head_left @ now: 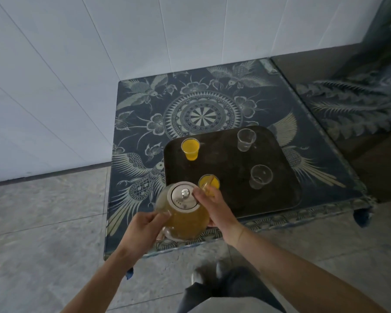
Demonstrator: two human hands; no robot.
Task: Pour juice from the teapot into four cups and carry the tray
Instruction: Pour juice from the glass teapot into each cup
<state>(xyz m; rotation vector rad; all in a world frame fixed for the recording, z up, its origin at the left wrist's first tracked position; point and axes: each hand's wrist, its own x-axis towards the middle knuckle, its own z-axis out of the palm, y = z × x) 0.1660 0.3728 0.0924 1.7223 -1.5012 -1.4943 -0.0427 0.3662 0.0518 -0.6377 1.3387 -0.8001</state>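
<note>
Juice is being poured from the glass teapot (182, 213), which is being held tilted over the near left corner of the dark tray (280, 195). The left hand (145, 227) is being kept closed at the teapot's near side, fingers together where the handle seems to be, though the handle itself is barely visible. The right hand (215, 208) is being pressed against the teapot's right side, with its fingers (200, 195) curled toward the steel lid (185, 196), apparently steadying it.

About half of the pouring is judged to be done. On the tray, the far left cup (190, 148) is being shown full of orange juice, and the near left cup (209, 182), just beyond the spout, is being filled and looks nearly full. The far right cup (246, 139) and the near right cup (260, 176) are being left clear and empty. Plenty of juice is being retained in the teapot.

The tray is being left resting on the patterned desk (201, 105), toward its near right side; the carrying is not yet begun.
</note>
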